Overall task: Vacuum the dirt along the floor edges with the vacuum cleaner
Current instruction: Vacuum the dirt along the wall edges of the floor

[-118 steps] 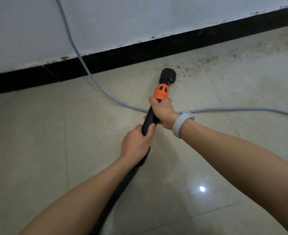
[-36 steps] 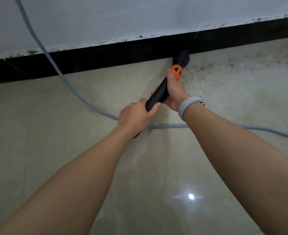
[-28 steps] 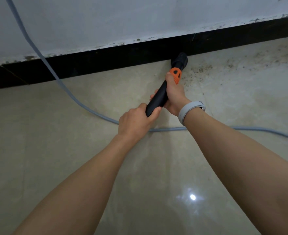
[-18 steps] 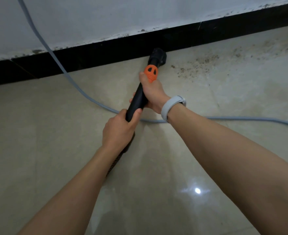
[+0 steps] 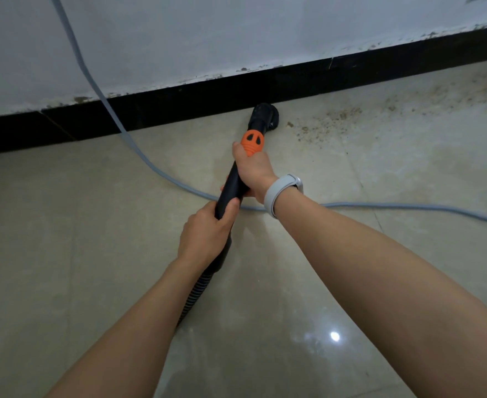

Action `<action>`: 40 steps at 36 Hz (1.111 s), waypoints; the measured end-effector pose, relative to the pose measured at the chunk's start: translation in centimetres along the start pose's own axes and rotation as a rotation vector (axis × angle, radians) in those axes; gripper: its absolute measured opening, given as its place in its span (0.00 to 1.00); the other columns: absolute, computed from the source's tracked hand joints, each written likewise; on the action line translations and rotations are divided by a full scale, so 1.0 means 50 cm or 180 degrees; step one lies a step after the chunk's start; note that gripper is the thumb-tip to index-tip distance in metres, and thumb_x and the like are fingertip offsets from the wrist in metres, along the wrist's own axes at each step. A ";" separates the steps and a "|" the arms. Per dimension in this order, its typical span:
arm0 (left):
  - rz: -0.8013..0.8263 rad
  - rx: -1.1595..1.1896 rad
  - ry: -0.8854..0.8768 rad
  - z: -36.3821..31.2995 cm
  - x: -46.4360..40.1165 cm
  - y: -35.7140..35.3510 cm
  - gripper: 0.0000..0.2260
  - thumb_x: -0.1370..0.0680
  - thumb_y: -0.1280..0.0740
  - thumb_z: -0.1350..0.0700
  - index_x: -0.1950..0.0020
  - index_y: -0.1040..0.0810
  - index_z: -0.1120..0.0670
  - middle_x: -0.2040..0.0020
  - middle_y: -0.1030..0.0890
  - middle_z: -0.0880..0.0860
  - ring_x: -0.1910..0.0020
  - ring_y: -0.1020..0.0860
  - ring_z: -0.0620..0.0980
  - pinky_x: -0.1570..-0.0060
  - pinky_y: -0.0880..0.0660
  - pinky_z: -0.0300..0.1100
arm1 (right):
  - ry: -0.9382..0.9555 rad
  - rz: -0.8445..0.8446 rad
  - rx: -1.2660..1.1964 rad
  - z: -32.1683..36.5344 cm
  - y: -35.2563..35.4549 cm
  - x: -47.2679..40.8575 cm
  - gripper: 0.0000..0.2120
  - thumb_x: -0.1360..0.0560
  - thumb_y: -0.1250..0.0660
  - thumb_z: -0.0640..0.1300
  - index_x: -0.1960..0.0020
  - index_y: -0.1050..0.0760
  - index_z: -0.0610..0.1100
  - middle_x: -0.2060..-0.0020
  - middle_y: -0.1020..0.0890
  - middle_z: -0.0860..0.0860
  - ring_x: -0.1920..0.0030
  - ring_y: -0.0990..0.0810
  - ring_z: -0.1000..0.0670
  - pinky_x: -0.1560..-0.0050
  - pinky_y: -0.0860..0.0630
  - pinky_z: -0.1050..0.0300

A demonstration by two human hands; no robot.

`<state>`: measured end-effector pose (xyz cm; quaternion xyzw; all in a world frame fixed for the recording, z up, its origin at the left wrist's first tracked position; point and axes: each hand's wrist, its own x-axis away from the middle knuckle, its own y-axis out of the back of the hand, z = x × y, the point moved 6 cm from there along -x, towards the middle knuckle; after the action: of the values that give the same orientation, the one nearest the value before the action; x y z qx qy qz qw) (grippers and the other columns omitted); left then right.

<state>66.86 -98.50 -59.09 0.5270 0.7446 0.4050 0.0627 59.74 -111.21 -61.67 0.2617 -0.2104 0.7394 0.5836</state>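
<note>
Where left hand (image 5: 207,237) grips, vacuum wand (image 5: 230,185) hidden, hose (image 5: 196,294) partly covered

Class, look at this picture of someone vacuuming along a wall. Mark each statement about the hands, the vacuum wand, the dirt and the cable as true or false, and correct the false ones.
1. Both hands grip the black vacuum wand. True.
2. The left hand is nearer the round black nozzle than the right hand. False: the right hand is nearer, just below the orange collar.
3. The brown dirt specks lie right of the nozzle. True.
4. The grey cable lies coiled in a pile. False: it trails across the beige tiled floor.
5. The skirting board is white. False: it is black.
</note>
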 end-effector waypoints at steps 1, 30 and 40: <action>0.0020 -0.0002 0.0011 -0.003 0.001 -0.006 0.22 0.25 0.45 0.34 0.58 0.25 0.51 0.63 0.18 0.52 0.62 0.20 0.54 0.54 0.22 0.52 | -0.0006 -0.0023 -0.0010 0.000 0.008 0.002 0.37 0.33 0.35 0.63 0.34 0.37 0.39 0.49 0.21 0.37 0.52 0.19 0.35 0.51 0.20 0.37; 0.0611 -0.0781 -0.0396 -0.076 0.153 -0.082 0.21 0.23 0.46 0.33 0.60 0.31 0.51 0.59 0.20 0.53 0.58 0.22 0.57 0.62 0.31 0.46 | -0.0584 -0.0240 -0.0539 -0.067 0.194 0.197 0.19 0.20 0.39 0.53 0.38 0.37 0.39 0.50 0.24 0.38 0.68 0.19 0.43 0.74 0.22 0.54; 0.0516 -0.0615 -0.0107 -0.008 0.189 -0.034 0.22 0.24 0.46 0.32 0.61 0.31 0.50 0.61 0.18 0.52 0.58 0.20 0.55 0.57 0.24 0.46 | -0.0800 -0.0004 -0.0582 -0.078 0.114 0.251 0.23 0.20 0.37 0.51 0.33 0.38 0.39 0.55 0.25 0.40 0.64 0.21 0.40 0.77 0.23 0.55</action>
<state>61.25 -91.03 -56.81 0.5837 0.6558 0.4697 0.0927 51.34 -100.67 -56.77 0.2980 -0.3481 0.6782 0.5745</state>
